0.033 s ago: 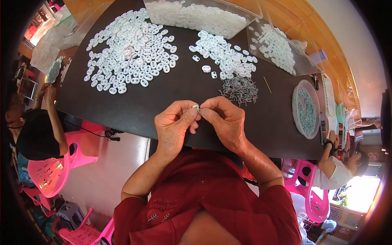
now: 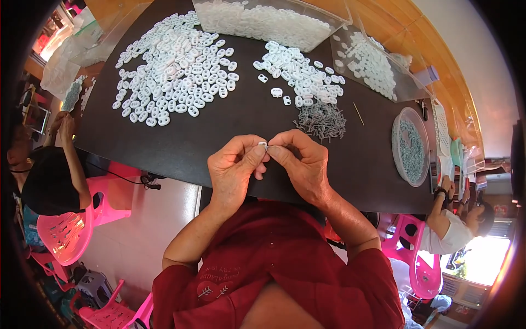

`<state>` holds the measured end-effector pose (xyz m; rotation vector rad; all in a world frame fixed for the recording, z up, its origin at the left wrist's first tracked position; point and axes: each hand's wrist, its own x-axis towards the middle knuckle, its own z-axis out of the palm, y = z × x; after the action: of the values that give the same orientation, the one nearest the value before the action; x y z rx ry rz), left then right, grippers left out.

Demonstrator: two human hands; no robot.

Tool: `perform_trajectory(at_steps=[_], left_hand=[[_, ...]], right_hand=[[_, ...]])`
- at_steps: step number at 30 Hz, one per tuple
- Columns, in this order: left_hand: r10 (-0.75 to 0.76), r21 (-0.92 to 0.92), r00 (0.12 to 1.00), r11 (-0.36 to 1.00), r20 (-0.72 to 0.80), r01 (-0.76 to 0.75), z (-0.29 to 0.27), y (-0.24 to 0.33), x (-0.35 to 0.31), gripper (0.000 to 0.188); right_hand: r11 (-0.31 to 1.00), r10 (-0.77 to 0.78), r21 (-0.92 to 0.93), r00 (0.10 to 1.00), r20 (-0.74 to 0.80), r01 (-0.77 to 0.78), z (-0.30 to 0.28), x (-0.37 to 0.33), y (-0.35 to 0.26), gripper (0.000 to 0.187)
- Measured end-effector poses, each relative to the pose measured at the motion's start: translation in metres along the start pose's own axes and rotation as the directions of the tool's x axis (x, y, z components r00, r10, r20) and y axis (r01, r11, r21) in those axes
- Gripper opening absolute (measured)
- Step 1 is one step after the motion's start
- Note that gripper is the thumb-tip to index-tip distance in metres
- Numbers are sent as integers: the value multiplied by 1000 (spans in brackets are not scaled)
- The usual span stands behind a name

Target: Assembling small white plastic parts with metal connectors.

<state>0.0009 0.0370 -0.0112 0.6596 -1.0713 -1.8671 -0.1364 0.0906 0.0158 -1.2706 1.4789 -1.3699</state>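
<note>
Close in front of me, over the near part of the table, my two hands meet fingertip to fingertip. My left hand (image 2: 233,167) is closed, pinching a small white plastic piece (image 2: 262,143) between thumb and forefinger. My right hand (image 2: 304,167) is closed too, its thumb and forefinger on a thin grey pin (image 2: 267,147) that touches the white piece. The fingertips hide most of both parts. Just beyond the right hand lies a heap of small grey pins (image 2: 322,119), with a pile of white oval plastic pieces (image 2: 300,71) behind it.
A larger pile of white ovals (image 2: 175,71) covers the table's (image 2: 246,118) far left. Clear bins (image 2: 268,24) of white parts line the back. A thin stick (image 2: 359,114) and a round tub (image 2: 419,178) of grey-green pins lie right. People sit at both sides.
</note>
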Motion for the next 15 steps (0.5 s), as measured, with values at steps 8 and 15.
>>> perform_trajectory(at_steps=[8, 15], left_hand=[[27, 15, 1000, 1000, -3, -27, 3, -5, -2, 13], [59, -22, 998, 998, -33, -60, 0, -1, 2, 13]], right_hand=[[991, -104, -89, 992, -75, 97, 8, -1, 13, 2], [923, -152, -353, 988, 37, 155, -13, 13, -2, 10]])
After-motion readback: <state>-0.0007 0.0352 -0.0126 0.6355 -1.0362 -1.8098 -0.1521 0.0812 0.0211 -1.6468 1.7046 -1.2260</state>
